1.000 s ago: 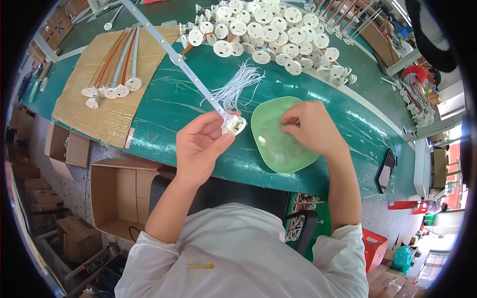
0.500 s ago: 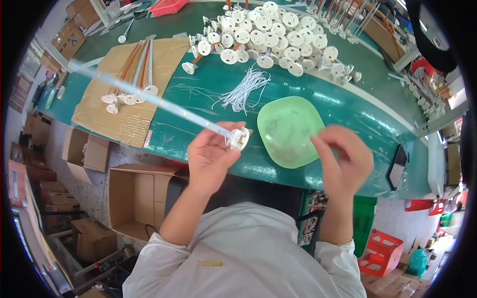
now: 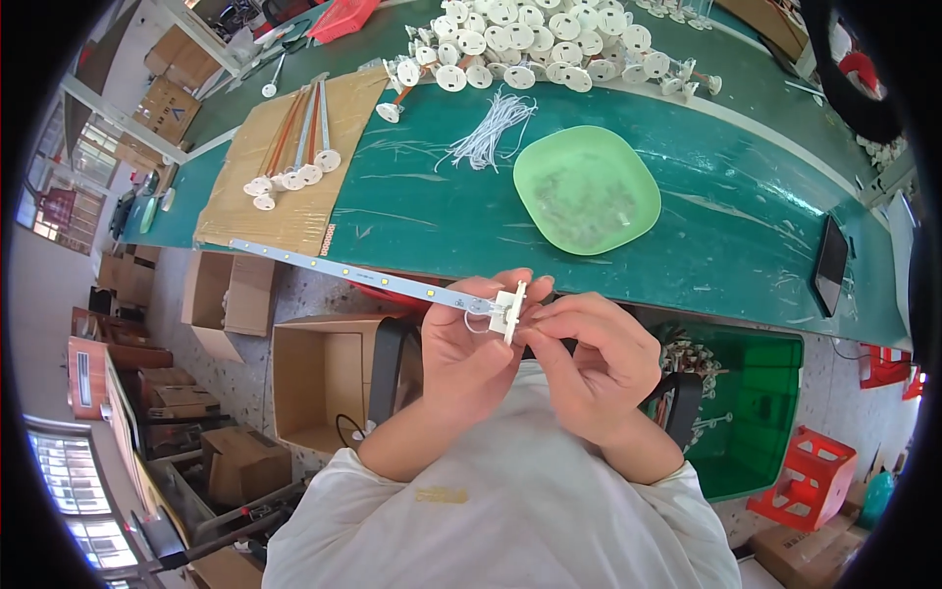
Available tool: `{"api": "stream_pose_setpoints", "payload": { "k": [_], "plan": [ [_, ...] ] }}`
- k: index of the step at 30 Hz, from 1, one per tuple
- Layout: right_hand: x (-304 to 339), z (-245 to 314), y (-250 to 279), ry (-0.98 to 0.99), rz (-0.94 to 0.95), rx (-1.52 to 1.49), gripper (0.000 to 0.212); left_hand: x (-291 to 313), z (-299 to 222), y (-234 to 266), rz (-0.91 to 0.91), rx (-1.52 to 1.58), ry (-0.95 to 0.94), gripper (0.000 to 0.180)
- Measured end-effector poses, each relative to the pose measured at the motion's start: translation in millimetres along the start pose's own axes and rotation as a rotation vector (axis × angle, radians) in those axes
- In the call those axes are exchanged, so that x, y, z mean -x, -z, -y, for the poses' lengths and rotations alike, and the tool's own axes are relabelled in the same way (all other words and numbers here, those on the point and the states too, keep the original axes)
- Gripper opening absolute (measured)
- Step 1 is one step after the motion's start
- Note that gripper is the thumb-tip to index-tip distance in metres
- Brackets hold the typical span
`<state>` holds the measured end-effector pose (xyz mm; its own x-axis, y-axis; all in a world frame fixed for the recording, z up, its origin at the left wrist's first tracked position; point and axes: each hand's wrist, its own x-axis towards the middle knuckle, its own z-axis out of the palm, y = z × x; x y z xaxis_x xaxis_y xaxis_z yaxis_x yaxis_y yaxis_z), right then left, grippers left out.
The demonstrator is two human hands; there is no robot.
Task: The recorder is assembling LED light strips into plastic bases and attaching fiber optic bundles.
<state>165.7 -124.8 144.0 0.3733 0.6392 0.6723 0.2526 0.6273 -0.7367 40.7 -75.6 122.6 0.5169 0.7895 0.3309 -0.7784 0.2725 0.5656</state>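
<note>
My left hand [image 3: 461, 358] grips a pale LED strip [image 3: 343, 272] close to its end, where a white round end cap [image 3: 508, 312] is fitted. A thin white wire loops beside the cap. The strip points away to the left, past the bench's front edge. My right hand [image 3: 599, 358] is closed in a pinch against the outer face of the cap; anything between its fingertips is too small to make out. Beyond the hands stands a light green bowl [image 3: 633, 177] with small greyish bits in it. Left of the bowl lies a bundle of white wires [image 3: 496, 128].
White-capped strips [image 3: 299, 167] lie on a cardboard sheet [image 3: 231, 211] at left. A heap of similar capped pieces [image 3: 540, 44] fills the far side. A dark phone [image 3: 831, 265] rests at right. Below the bench are an open carton [image 3: 314, 393] and a green crate [image 3: 751, 412].
My right hand has come from beside the bowl to the end cap. My left hand has moved toward my body, and the cap has turned edge-on. The view has shifted too.
</note>
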Motion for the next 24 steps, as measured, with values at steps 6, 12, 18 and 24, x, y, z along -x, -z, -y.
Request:
{"api": "stream_pose_setpoints", "payload": {
  "k": [6, 12, 18, 24],
  "plan": [
    [1.1, 10.1, 7.1, 0.159, 0.096, 0.195, 0.019, 5.1, -0.2, 0.8, 0.034, -0.084, -0.044, 0.045],
    [4.2, 13.4, 13.2, 0.266, 0.136, 0.231, 0.018, 12.3, 0.3, 4.4, 0.044, -0.126, 0.001, 0.042],
    [8.5, 13.0, 5.5, 0.238, 0.114, 0.428, 0.015, 13.1, 12.8, 13.1, -0.005, -0.263, -0.095, 0.043],
    [3.9, -9.0, -1.1, 0.180, 0.045, 0.228, 0.017, 4.5, 12.5, 16.3, -0.053, -0.097, -0.039, 0.044]
  ]
}}
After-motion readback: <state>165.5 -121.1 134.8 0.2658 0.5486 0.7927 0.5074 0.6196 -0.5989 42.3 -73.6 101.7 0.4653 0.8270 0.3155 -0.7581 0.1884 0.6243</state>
